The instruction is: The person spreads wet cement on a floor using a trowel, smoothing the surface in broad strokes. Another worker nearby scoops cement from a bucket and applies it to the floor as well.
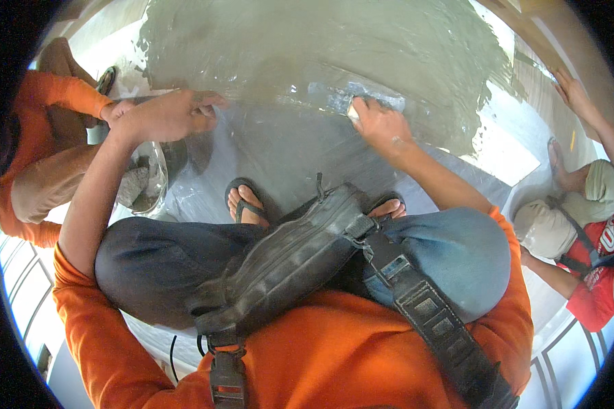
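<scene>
My right hand (381, 121) is wrapped round the pale handle of a flat finishing trowel (389, 102), whose blade lies on wet grey mortar. The mortar (286, 48) is spread over a wide patch in front of me. It stops in a nearly straight edge just short of my feet, and trowel marks show in it. My left hand (174, 117) hangs in the air to the left, near that edge, with its fingers apart and nothing visible in them. Below my left wrist stands a bucket (162, 178) with grey mix in it, partly hidden by my forearm.
I squat in sandals on a smooth grey surface (280, 146). A black bag (293, 255) hangs across my lap. Close on the left a person in orange (31, 150) crouches with a hand behind my wrist. At right sits a person in red (597, 273). Pale sheet (505, 146) borders the mortar.
</scene>
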Demonstrator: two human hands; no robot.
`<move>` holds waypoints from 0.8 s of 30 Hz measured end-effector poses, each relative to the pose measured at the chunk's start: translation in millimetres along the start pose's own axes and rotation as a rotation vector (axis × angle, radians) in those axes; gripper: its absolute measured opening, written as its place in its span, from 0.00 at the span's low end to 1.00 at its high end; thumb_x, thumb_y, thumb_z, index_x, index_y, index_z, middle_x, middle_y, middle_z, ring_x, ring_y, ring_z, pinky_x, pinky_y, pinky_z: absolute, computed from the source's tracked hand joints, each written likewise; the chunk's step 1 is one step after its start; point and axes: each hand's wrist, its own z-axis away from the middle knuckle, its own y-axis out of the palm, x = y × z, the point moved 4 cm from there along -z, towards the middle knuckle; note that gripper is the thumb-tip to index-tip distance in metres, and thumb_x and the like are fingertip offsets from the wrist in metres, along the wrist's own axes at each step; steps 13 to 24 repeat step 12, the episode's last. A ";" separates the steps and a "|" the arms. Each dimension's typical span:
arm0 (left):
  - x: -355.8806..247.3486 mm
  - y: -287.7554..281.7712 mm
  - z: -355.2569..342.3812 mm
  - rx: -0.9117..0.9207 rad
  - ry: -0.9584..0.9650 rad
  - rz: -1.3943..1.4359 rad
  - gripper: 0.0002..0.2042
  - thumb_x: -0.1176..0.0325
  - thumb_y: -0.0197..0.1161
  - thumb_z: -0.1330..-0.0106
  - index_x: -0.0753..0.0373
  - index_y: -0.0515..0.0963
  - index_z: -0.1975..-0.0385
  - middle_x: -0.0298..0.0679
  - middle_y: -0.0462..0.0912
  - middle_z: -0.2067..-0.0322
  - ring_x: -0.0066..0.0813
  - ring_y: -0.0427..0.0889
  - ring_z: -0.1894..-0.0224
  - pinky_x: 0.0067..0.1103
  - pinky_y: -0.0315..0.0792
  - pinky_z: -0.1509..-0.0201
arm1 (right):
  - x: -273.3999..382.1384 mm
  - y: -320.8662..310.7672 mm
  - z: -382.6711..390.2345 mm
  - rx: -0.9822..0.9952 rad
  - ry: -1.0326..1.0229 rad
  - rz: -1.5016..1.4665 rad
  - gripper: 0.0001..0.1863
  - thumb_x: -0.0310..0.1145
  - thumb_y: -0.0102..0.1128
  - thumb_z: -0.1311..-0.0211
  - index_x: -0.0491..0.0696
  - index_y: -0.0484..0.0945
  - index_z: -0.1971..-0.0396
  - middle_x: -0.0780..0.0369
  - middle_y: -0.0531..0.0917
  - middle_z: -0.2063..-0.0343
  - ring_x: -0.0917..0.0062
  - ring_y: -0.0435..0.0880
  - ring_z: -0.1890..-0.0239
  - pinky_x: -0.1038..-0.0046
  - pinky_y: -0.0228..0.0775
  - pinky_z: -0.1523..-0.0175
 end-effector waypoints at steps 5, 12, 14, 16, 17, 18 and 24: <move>6.9 4.2 2.6 0.021 -0.083 -0.013 0.23 0.68 0.56 0.31 0.66 0.75 0.36 0.40 0.86 0.59 0.29 0.84 0.56 0.26 0.78 0.48 | -1.6 -0.2 -3.0 0.018 -0.035 0.016 0.19 0.42 0.64 0.31 0.49 0.71 0.49 0.50 0.86 0.64 0.53 0.91 0.64 0.51 0.84 0.63; 19.1 9.8 7.1 -0.046 -0.003 0.001 0.25 0.66 0.58 0.31 0.62 0.74 0.33 0.40 0.86 0.56 0.33 0.85 0.54 0.26 0.77 0.44 | -36.8 -13.7 -24.5 0.102 0.130 -0.015 0.23 0.48 0.64 0.31 0.51 0.72 0.46 0.50 0.89 0.56 0.50 0.91 0.61 0.49 0.85 0.55; 19.1 9.8 7.1 -0.046 -0.003 0.001 0.25 0.66 0.58 0.31 0.62 0.74 0.33 0.40 0.86 0.56 0.33 0.85 0.54 0.26 0.77 0.44 | -36.8 -13.7 -24.5 0.102 0.130 -0.015 0.23 0.48 0.64 0.31 0.51 0.72 0.46 0.50 0.89 0.56 0.50 0.91 0.61 0.49 0.85 0.55; 19.1 9.8 7.1 -0.046 -0.003 0.001 0.25 0.66 0.58 0.31 0.62 0.74 0.33 0.40 0.86 0.56 0.33 0.85 0.54 0.26 0.77 0.44 | -36.8 -13.7 -24.5 0.102 0.130 -0.015 0.23 0.48 0.64 0.31 0.51 0.72 0.46 0.50 0.89 0.56 0.50 0.91 0.61 0.49 0.85 0.55; 19.1 9.8 7.1 -0.046 -0.003 0.001 0.25 0.66 0.58 0.31 0.62 0.74 0.33 0.40 0.86 0.56 0.33 0.85 0.54 0.26 0.77 0.44 | -36.8 -13.7 -24.5 0.102 0.130 -0.015 0.23 0.48 0.64 0.31 0.51 0.72 0.46 0.50 0.89 0.56 0.50 0.91 0.61 0.49 0.85 0.55; 19.1 9.8 7.1 -0.046 -0.003 0.001 0.25 0.66 0.58 0.31 0.62 0.74 0.33 0.40 0.86 0.56 0.33 0.85 0.54 0.26 0.77 0.44 | -36.8 -13.7 -24.5 0.102 0.130 -0.015 0.23 0.48 0.64 0.31 0.51 0.72 0.46 0.50 0.89 0.56 0.50 0.91 0.61 0.49 0.85 0.55; 19.1 9.8 7.1 -0.046 -0.003 0.001 0.25 0.66 0.58 0.31 0.62 0.74 0.33 0.40 0.86 0.56 0.33 0.85 0.54 0.26 0.77 0.44 | -36.8 -13.7 -24.5 0.102 0.130 -0.015 0.23 0.48 0.64 0.31 0.51 0.72 0.46 0.50 0.89 0.56 0.50 0.91 0.61 0.49 0.85 0.55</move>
